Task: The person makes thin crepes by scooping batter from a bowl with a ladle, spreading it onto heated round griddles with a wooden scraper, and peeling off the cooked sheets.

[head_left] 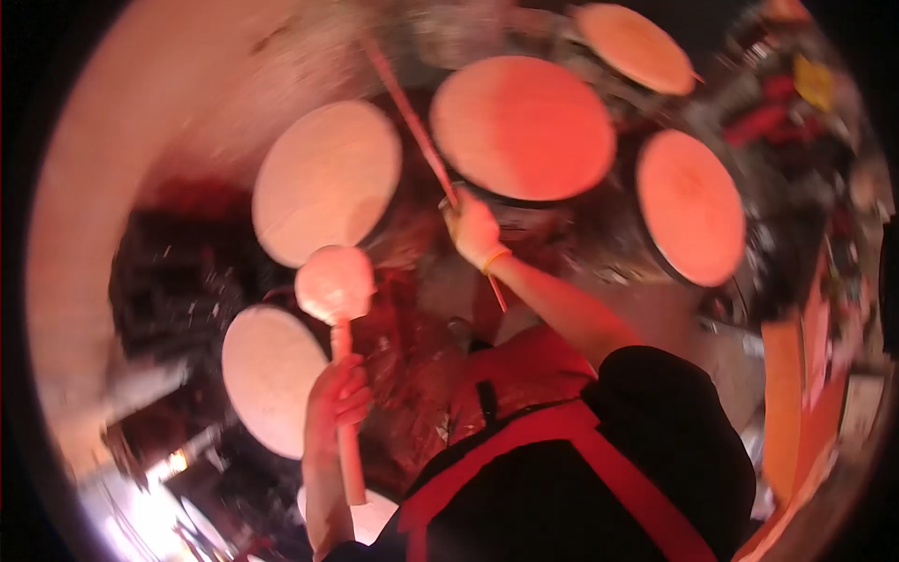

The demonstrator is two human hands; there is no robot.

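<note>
My left hand, lower left of centre, is wrapped around the pale handle of a mallet-like tool with a big round whitish head. The head is up and overlaps the lower edge of a pale round disc. In my right hand, closed and seemingly gloved with a yellowish wrist edge, is a long thin stick slanting up to the left. Its lower end shows below the hand. A larger pale disc lies just beyond the right hand. What the discs are made of I cannot tell.
More pale discs stand around me: one at left, one at right, one at the far back. Blurred dark equipment is at left. An orange panel stands at right, and bright light enters at lower left.
</note>
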